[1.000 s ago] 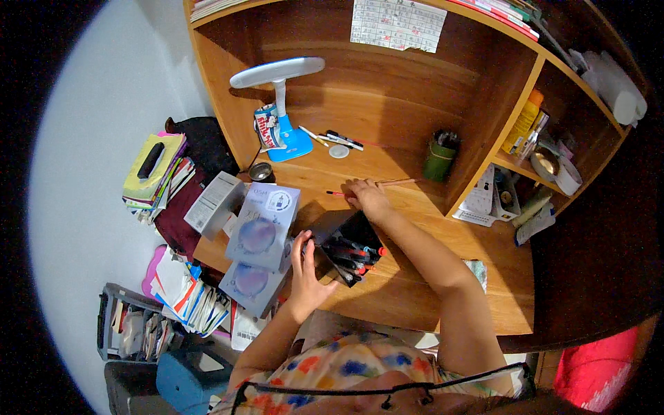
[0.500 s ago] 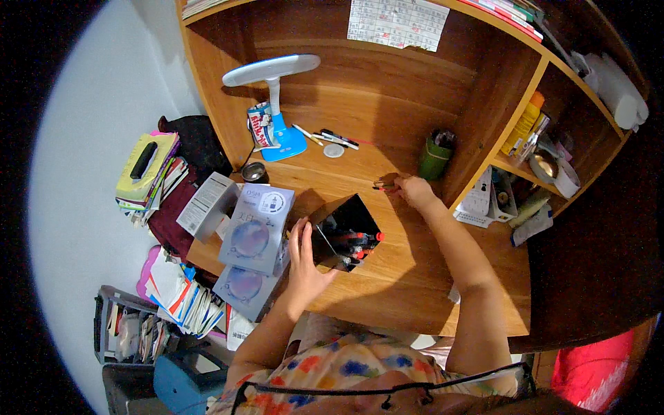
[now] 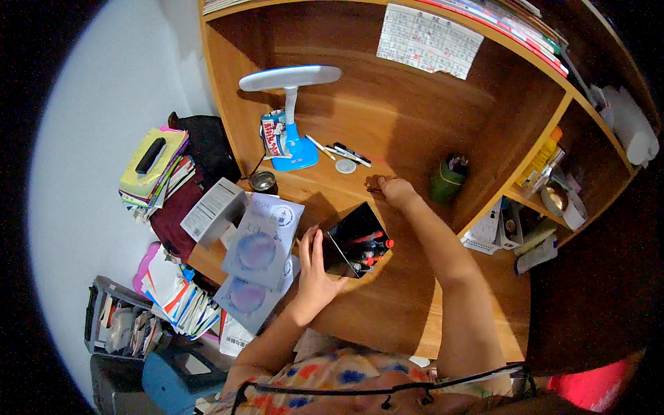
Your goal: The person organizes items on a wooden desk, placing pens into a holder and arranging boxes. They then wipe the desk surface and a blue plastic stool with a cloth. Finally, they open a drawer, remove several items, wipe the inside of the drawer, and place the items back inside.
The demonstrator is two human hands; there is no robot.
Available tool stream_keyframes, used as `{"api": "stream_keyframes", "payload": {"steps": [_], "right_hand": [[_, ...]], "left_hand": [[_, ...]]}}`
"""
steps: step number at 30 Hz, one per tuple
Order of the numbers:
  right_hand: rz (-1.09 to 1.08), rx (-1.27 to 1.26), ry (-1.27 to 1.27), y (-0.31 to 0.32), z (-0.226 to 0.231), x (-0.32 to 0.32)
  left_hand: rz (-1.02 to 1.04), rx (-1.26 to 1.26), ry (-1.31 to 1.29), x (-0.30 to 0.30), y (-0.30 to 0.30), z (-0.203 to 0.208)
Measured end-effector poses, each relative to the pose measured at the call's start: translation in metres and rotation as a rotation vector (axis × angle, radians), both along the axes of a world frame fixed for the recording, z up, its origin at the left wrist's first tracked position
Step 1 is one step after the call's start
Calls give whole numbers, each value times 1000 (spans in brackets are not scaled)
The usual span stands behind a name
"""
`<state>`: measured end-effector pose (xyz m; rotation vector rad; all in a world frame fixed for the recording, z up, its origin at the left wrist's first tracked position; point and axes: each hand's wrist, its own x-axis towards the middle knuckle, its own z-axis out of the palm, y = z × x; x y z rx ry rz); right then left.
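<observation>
The left hand (image 3: 315,266) rests against the left side of a black box (image 3: 353,238) that lies tipped open near the middle of the wooden table (image 3: 387,311), fingers spread wide and flat on its wall. Inside the box lie several markers (image 3: 370,250) with red and dark caps, pointing toward the table's right side. The right hand (image 3: 394,188) reaches farther back on the table, its fingers pinched narrowly on a small dark thing, perhaps a pen, too small to tell. Just right of that hand, by the back right corner, stands a green cup (image 3: 446,181) holding pens. Toward the back left corner stands a blue-based desk lamp (image 3: 294,117), with loose pens (image 3: 349,152) and a small round lid (image 3: 345,166) beside it. Two pale flat packages (image 3: 259,242) lie at the table's left edge, near the left hand.
</observation>
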<state>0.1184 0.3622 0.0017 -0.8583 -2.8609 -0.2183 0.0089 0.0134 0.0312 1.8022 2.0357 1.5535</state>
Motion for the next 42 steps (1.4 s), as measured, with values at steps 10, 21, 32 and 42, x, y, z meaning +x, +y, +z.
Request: {"api": "stream_keyframes", "payload": {"steps": [10, 21, 32, 42], "right_hand": [[-106, -94, 119, 19, 22, -96], [-220, -70, 12, 31, 5, -137], [-327, -307, 282, -20, 32, -59], [-102, -1019, 929, -87, 61, 14]], "left_hand": [[4, -29, -47, -11, -2, -12], [3, 3, -55, -12, -3, -19], [-16, 14, -40, -9, -1, -15], [-41, 73, 83, -8, 0, -19]]}}
